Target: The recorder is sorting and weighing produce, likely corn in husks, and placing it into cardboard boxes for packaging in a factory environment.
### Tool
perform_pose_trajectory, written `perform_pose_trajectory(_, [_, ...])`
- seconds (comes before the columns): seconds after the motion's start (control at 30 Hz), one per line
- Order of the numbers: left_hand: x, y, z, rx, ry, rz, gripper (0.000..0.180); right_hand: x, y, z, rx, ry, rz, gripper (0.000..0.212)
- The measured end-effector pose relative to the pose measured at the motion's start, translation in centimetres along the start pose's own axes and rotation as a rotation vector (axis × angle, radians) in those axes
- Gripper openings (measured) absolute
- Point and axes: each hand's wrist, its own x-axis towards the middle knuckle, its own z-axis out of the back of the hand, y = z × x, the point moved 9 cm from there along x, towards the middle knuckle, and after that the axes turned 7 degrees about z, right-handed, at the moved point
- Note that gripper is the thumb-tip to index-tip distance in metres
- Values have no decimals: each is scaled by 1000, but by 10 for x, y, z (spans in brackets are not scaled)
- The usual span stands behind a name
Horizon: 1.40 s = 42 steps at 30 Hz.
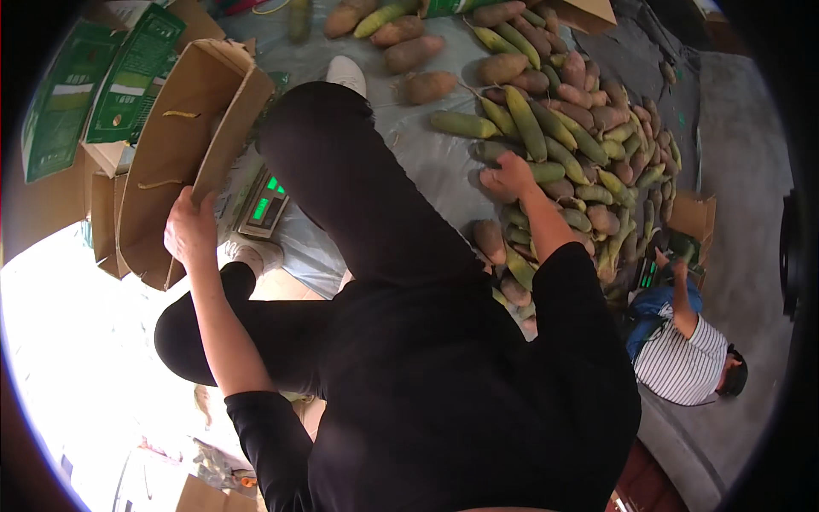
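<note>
Gripping the rim of the cardboard box (pixel 183 145) with my left hand (pixel 189 229), I am curling my fingers over its near edge so the carton is tilting open toward me, above the scale with the green display (pixel 263 205). My right hand (pixel 507 177) is reaching out onto the heap of produce (pixel 563 136), fingers bending down over one of the green and brownish pieces at the near edge of the pile; I cannot tell whether they are closing on it or only resting on top.

Judging from what is showing, the work is looking barely begun: the part of the box interior I am seeing is showing only bare cardboard and a couple of strap handles, while the heap is lying large across the grey sheet (pixel 426 154). So nearly all of the filling seems to be waiting. The produce under my right hand is lying well apart from the box, with my raised knee in black trousers (pixel 341 171) standing between them. Flat green cartons (pixel 102 85) are lying behind the box, and another person in a striped shirt (pixel 682 363) is crouching at the far side of the pile, working with their own hands
</note>
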Motion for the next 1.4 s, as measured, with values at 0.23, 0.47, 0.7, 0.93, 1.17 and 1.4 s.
perform_pose_trajectory(0.23, [1,0,-6,-70,35,13,29,-100,-70,-81,116,246,-444,48])
perform_pose_trajectory(0.47, [3,5,-6,-84,-30,-5,29,-128,-46,-109,89,374,-601,87])
perform_pose_trajectory(0.7, [5,7,-10,-57,3,27,30,-136,-20,-126,47,397,-560,89])
perform_pose_trajectory(0.93, [0,3,-3,-18,22,66,34,-128,8,-129,-182,530,-448,73])
perform_pose_trajectory(1.17, [-3,-3,2,-54,13,19,21,-127,3,-139,-175,421,-449,60])
perform_pose_trajectory(1.4, [-10,-2,2,-102,20,16,19,-74,24,-93,175,82,-351,72])
